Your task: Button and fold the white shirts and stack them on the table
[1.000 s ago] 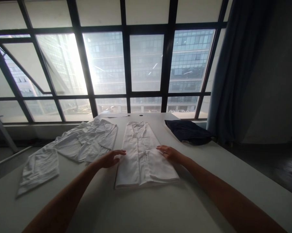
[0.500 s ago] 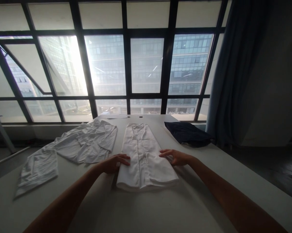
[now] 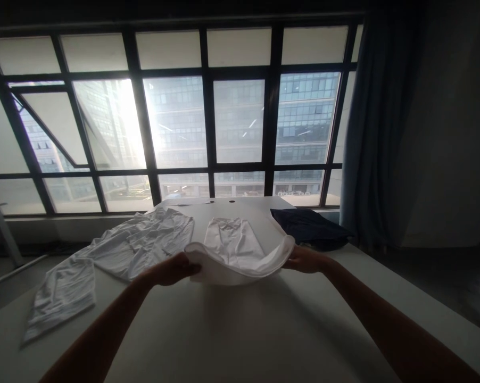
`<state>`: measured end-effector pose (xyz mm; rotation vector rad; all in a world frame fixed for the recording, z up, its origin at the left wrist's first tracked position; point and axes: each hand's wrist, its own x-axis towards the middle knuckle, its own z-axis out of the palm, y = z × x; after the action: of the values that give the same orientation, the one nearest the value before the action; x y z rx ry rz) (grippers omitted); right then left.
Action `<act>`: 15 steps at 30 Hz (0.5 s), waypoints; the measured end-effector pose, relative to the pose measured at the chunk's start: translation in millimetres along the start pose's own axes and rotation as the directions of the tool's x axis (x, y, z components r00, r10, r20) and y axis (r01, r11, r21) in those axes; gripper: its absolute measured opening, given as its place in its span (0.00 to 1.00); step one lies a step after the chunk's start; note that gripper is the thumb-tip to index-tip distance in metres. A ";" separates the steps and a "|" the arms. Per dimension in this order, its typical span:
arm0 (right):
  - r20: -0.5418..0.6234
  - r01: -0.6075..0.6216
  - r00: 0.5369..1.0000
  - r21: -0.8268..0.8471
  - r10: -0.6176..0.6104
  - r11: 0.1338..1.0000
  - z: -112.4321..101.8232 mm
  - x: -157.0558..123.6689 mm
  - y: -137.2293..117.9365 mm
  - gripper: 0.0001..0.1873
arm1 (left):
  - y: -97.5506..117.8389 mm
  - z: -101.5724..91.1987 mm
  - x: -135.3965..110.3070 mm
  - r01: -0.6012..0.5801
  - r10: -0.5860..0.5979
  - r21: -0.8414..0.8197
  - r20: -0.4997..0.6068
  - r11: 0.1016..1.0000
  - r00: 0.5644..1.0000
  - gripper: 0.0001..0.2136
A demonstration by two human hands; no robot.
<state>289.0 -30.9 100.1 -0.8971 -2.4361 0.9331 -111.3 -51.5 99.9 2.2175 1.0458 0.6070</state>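
While both hands grip the near end of the folded white garment [image 3: 240,258], its far part lies flat along the middle of the worktop [image 3: 243,335]. That near end is held up off the surface, its edge sagging in a curve between the two corners. At one corner, the left hand [image 3: 175,269] is closed on the cloth, thumb in front and the other fingers largely hidden. At the opposite corner, the right hand [image 3: 304,259] is also closed on the cloth, though most of its fingers are out of sight behind the fabric.

To the left lies a rumpled white shirt [image 3: 144,236], spread loosely with one sleeve [image 3: 62,300] reaching toward the near left. Near the right edge, beyond the right hand, rests a dark blue folded garment [image 3: 309,227]. A dark-framed window [image 3: 178,122] stands behind the worktop, with a blue curtain [image 3: 367,159] to its right.
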 end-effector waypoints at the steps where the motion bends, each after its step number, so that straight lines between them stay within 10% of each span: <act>1: 0.045 0.000 0.999 0.057 -0.003 0.998 -5.9 -2.2 -12.0 0.19 | 9.6 -7.0 -3.2 0.001 0.001 -0.068 0.025 0.998 1.000 0.17; 4: 0.062 0.027 0.997 0.233 -0.043 0.972 -25.7 3.1 -37.1 0.21 | 32.0 -28.5 -1.3 0.005 -0.001 -0.263 0.015 0.965 1.000 0.20; 7: -0.167 0.084 0.985 0.284 -0.037 0.955 -43.8 30.9 -34.0 0.23 | 32.8 -44.4 26.2 0.015 -0.091 -0.321 -0.222 0.947 0.971 0.23; 11: -0.420 0.021 0.897 0.350 0.137 0.937 -50.2 85.0 8.7 0.23 | -5.5 -45.9 81.9 0.024 -0.177 -0.308 -0.481 0.951 0.859 0.27; 15: -0.490 -0.059 0.822 0.432 0.289 0.900 -35.5 125.9 60.7 0.17 | -62.1 -31.6 120.3 0.074 -0.302 -0.434 -0.485 0.898 0.821 0.26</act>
<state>243.0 105.8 97.8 -1.0700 -1.6205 1.0192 -93.0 86.3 97.0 1.5815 1.2651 1.2833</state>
